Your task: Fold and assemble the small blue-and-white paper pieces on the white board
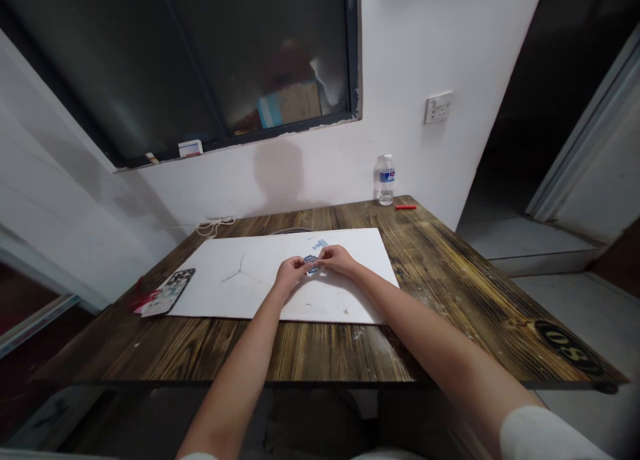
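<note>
A small blue piece [311,263] is held by the left hand [291,273] and the right hand [338,259] over a white board [267,257] on a brown table [450,300].

At centre left, the white rectangular board [270,250] offers free room — interrupted by a thin, dark three-pronged strand [240,271]. Near frame centre, small blue openwork pieces [321,244] obstruct just beyond the right hand [337,259]; above right stands a clear, blue-labelled plastic bottle [386,182].
</note>
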Tool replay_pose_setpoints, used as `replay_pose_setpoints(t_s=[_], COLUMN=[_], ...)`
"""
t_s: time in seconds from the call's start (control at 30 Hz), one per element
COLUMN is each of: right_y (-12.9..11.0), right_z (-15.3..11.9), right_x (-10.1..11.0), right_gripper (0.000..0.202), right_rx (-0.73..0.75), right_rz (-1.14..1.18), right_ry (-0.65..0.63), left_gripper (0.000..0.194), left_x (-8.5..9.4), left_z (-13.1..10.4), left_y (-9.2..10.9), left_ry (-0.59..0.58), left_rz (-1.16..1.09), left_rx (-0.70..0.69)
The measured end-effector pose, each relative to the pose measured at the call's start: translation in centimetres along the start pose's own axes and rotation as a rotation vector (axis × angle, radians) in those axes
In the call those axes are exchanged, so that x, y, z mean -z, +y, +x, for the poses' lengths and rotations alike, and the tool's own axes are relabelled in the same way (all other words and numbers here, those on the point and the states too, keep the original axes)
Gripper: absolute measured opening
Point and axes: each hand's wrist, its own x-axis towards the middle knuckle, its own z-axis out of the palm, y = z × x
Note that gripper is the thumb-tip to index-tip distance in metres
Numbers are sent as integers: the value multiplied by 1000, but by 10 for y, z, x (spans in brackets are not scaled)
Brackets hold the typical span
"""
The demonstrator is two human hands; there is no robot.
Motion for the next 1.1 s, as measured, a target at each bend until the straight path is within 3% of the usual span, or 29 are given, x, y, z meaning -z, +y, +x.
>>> replay_pose_setpoints(t_s=[0.47, 0.7, 0.97, 1.1], right_y=[-7, 0, 3, 3], right_z=[-3, 2, 2, 2], right_x=[3, 3, 2, 6], right_gripper=[36, 39, 44, 42], right_rx=[-33, -12, -4, 57], right_rz=[58, 92, 5, -179], right_ry=[-100, -103, -12, 116], left_gripper=[48, 46, 45, 45], left_x=[0, 1, 2, 2], left_z=[-6, -3, 0, 0], left_y=[7, 4, 6, 8], left_ry=[-126, -124, -41, 3], left_rz=[-38, -105, -222, -243], left_rx=[-7, -33, -62, -30])
